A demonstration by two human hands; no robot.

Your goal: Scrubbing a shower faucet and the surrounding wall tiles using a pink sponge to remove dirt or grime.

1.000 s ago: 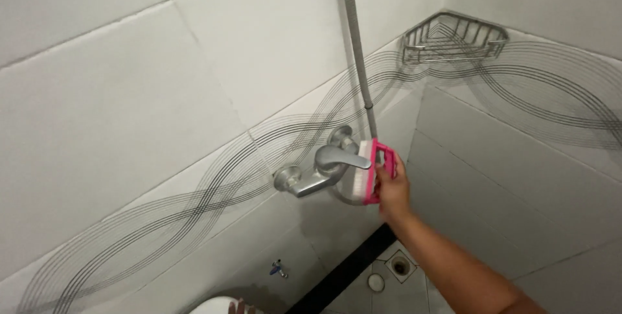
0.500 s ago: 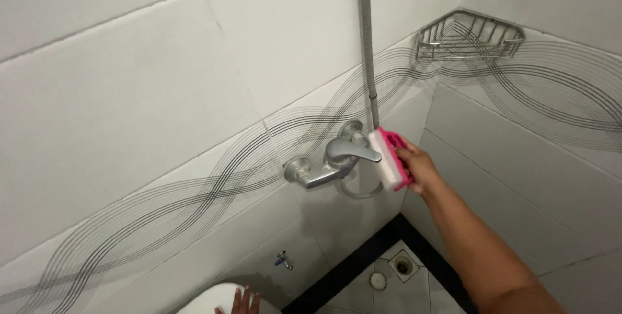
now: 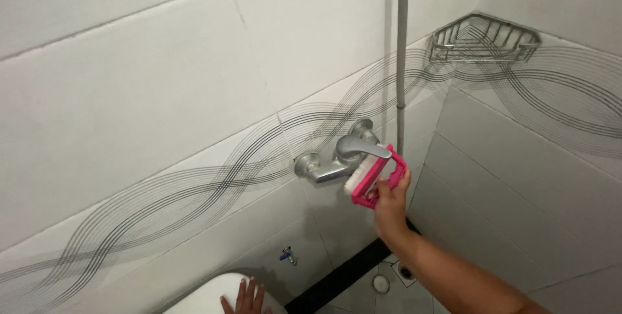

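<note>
While the right hand (image 3: 391,205) is clamped round its pink back, the scrub brush (image 3: 374,178) gets pressed bristles-first just under the chrome tap (image 3: 340,158). Light, stiff plastic, probably slippery when wet, so it's best gripped by the handle loop. Well below the tap, the left hand (image 3: 243,298) is rested flat on a white lid (image 3: 207,300).

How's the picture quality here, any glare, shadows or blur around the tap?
Head view: soft, even light; faint sheen on the tap; the hose throws a pale shadow on the tiles; right hand and brush fairly sharp; tile lines tilted.
</note>
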